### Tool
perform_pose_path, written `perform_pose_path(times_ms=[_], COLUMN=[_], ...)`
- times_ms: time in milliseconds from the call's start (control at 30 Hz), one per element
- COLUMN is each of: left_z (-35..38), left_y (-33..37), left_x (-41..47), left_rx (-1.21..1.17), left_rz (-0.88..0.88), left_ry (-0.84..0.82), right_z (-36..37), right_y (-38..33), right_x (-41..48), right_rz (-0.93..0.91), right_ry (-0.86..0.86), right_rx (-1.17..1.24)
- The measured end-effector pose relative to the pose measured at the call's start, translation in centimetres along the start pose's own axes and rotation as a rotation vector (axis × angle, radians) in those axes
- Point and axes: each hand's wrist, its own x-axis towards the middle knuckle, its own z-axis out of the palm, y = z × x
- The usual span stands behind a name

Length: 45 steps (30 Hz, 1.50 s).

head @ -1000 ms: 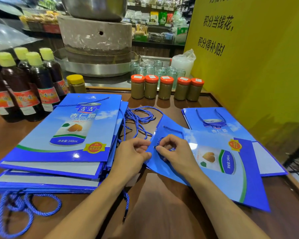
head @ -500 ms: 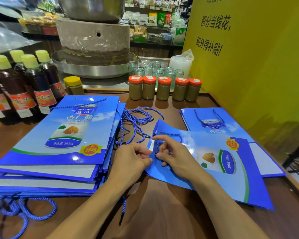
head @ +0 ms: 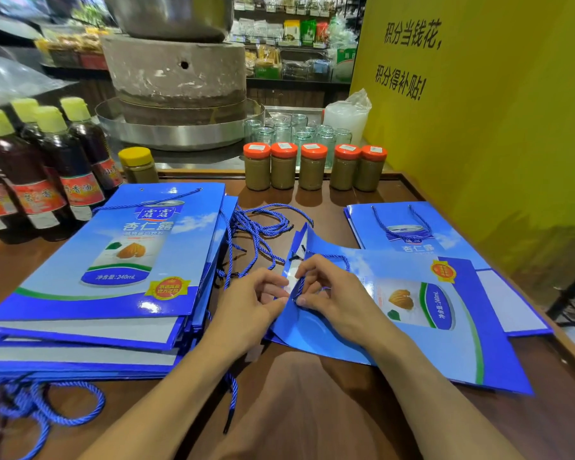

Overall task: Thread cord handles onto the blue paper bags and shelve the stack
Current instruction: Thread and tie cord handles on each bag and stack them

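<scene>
Several blue paper bags lie in a thick stack (head: pixel 107 260) at the left of the desk (head: pixel 312 410), with loops of blue cord (head: pixel 20 405) spilling out from under its near corner. A cord crosses the top bag too, though from where I stand I cannot say whether every bag in that pile is threaded. Just right of the stack sits a tangle of loose cords (head: pixel 256 224), which tells me handles are left to fit.

In the middle, the left hand (head: pixel 249 310) has its fingers curled, pinching the open edge of one bag (head: pixel 429 343) that lies flat across the desk. The right hand (head: pixel 332 293) pinches a cord end (head: pixel 300 287) between thumb and forefinger right at that bag's rim, where the hole should be. A handle loop (head: pixel 339 257) already arches over this bag's top.

Further right, partly under the bag in hand, another bag (head: pixel 445 234) lies flat with its handle in place. I judge the threading midway at best. Shelving has not begun, since every bag in sight lies on the desk.
</scene>
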Motion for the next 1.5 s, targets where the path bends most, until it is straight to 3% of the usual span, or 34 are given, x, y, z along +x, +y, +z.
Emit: perform_pose_path(times_ms=[233,333,667,833,933,1067,1300,1500], left_z=[-0.3,-0.3,-0.1,0.1,0.3,-0.2,0.6,0.1], left_y=[0.1,0.3,0.5,0.1,0.0,-0.3,0.6,-0.1], left_x=[-0.3,-0.6,-0.6,-0.2,-0.1,0.3,0.3,0.5], left_rx=[0.066,0.109,0.138,0.111,0.126,-0.053,0.268,0.125], left_rz=[0.103,0.169,0.066,0.030,-0.024,-0.145,-0.070,-0.083], left_ry=[-0.085,-0.085,-0.025,-0.001,0.022,0.012,0.062,0.068], right_z=[0.0,0.1,0.1,-1.1,-1.5,-1.8,-1.0,-2.9], right_y=[0.2,0.2,0.0,-0.7,-1.0,-1.4,-2.4,-1.8], right_x=[0.0,0.1,0.5,0.4,0.5,0.6,-0.1,0.2], right_rz=[0.017,0.038,0.174,0.183,0.187,0.234,0.232,0.351], right_ry=[0.015,0.015,0.115,0.234,0.278,0.308,0.111,0.404], right_rx=[0.098,0.268,0.528,0.826,0.835,0.897,0.792,0.779])
